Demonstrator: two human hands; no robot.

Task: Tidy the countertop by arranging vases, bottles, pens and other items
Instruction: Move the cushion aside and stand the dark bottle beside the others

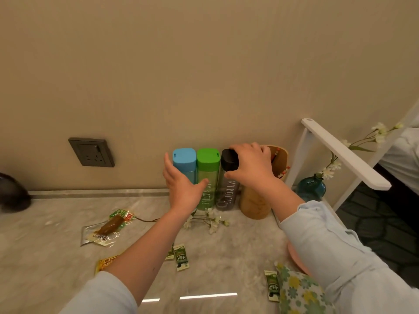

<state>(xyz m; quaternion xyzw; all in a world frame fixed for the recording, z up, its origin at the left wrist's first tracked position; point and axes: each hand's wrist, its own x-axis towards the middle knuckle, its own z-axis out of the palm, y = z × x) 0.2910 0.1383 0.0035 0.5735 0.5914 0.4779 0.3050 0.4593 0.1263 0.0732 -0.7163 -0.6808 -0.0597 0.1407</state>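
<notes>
Right hand (250, 165) fingers grip the black-capped bottle (227, 189) from above; left hand (181, 184) fingers spread open beside the blue-capped bottle (184, 160).

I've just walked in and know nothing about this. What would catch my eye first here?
Three tall bottles stand in a row against the wall: the blue-capped bottle, the green-capped bottle and the black-capped bottle. The right hand grips the black cap, while the left hand is open in front of the blue and green ones. Snack packets lie scattered on the marble countertop.
</notes>
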